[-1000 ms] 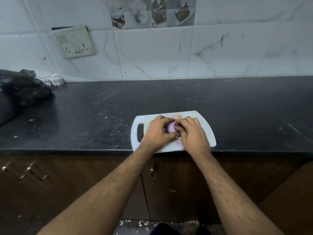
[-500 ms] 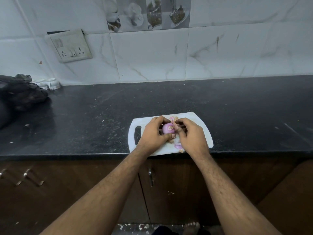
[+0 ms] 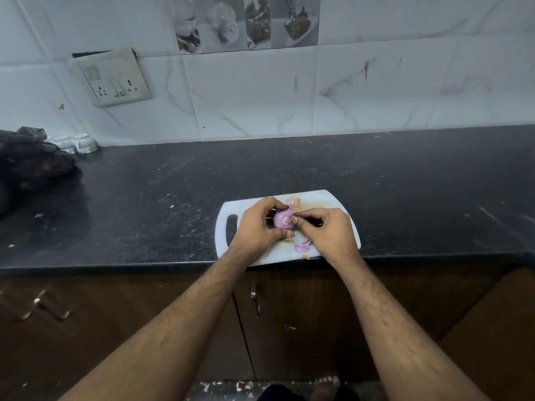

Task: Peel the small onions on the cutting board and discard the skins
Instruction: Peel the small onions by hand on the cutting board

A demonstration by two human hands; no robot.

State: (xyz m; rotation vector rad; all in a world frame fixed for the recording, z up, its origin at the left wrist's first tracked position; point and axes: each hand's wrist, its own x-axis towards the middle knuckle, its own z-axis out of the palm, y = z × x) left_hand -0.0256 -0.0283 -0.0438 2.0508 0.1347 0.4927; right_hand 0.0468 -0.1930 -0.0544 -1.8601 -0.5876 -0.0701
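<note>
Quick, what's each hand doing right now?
Left hand: curled round the small pink onion, holding it.
Right hand: fingertips pinching at the onion's end, peeling.

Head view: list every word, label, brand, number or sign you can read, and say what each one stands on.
None can be read.
Switch plate on the wall: sockets and a switch, no legible marking.
Picture tiles: cups and food, no lettering.
Cutting board, the onion gripped in the left hand and picked at by the right hand: no print.
</note>
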